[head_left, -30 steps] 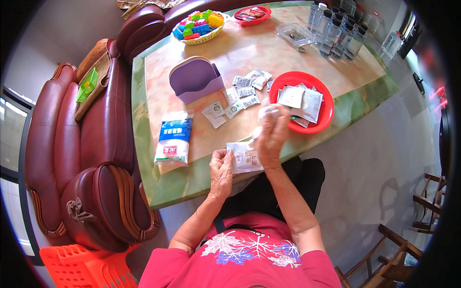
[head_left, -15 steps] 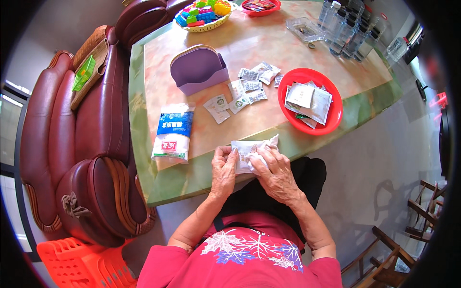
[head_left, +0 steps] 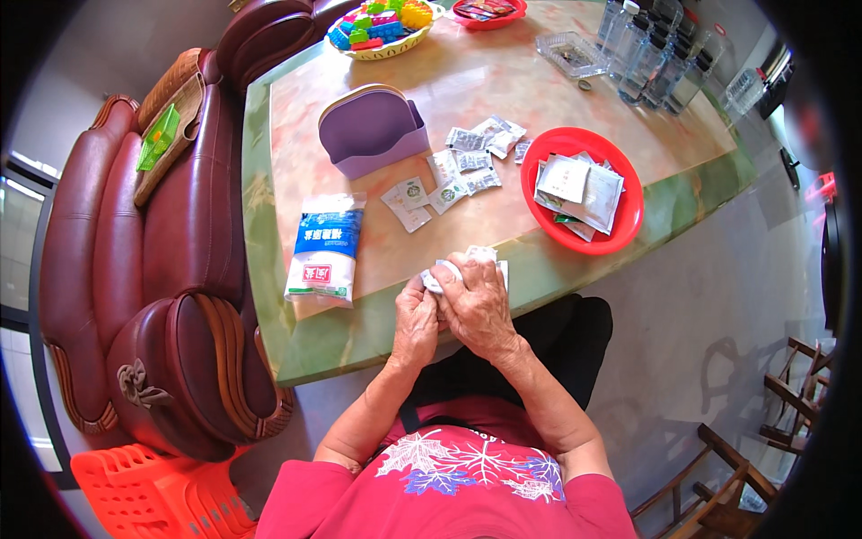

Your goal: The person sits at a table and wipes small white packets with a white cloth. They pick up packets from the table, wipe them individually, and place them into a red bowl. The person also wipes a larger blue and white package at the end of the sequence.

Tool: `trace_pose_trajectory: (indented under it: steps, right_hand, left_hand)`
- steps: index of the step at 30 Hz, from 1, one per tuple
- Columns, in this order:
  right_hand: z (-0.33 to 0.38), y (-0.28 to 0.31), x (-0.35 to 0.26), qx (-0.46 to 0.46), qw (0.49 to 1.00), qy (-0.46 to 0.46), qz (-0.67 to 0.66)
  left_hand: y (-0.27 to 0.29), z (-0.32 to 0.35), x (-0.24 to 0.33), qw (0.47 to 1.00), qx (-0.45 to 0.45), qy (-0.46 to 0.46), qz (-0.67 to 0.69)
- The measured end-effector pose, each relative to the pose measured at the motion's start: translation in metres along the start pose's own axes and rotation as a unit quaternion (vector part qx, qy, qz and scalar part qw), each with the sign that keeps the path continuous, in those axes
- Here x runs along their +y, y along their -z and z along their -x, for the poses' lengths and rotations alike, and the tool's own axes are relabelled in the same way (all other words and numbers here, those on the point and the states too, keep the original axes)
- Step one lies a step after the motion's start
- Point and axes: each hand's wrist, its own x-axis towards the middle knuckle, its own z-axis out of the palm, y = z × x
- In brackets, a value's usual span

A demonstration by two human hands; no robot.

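At the table's near edge, my left hand (head_left: 417,322) pinches the left end of a small white packet (head_left: 503,273). My right hand (head_left: 479,310) lies across the packet and covers most of it, its fingers closed round a crumpled white cloth or tissue (head_left: 440,275) pressed against the packet. Both hands meet at the fingertips. Left of them lies a blue-and-white bag of white grains (head_left: 324,250). Beyond are several small printed sachets (head_left: 471,160), loosely heaped. To the right, a red plastic plate (head_left: 630,216) holds several flat white packets (head_left: 593,193).
A purple open-topped holder (head_left: 377,135) stands behind the bag. Farther back are a basket of toy bricks (head_left: 382,31), a red dish (head_left: 489,13), a clear tray (head_left: 571,56) and several bottles (head_left: 642,63). A maroon sofa (head_left: 171,260) runs along the left; orange plastic stools (head_left: 153,494) stand near it.
My right hand has slid left with the white cloth or tissue, over the packet to my left hand. Less of the packet shows now. My left hand has stayed almost in place.
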Motion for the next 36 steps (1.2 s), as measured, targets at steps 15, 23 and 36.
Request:
trace_pose_trajectory:
  steps: [15, 23, 36]
  right_hand:
    - [0.027, 0.036, 0.042, -0.036, 0.989, -0.005, 0.14]
    - [0.004, 0.073, 0.038, 0.13, 0.894, -0.278, -0.325]
    - [-0.007, 0.036, 0.004, 0.245, 0.664, -0.314, -0.633]
  left_hand:
    - [-0.01, 0.002, 0.0, 0.999, 0.024, -0.016, -0.032]
    - [-0.019, 0.008, 0.011, 0.999, 0.025, -0.007, -0.046]
    - [-0.041, 0.048, 0.027, 0.823, 0.008, -0.376, -0.426]
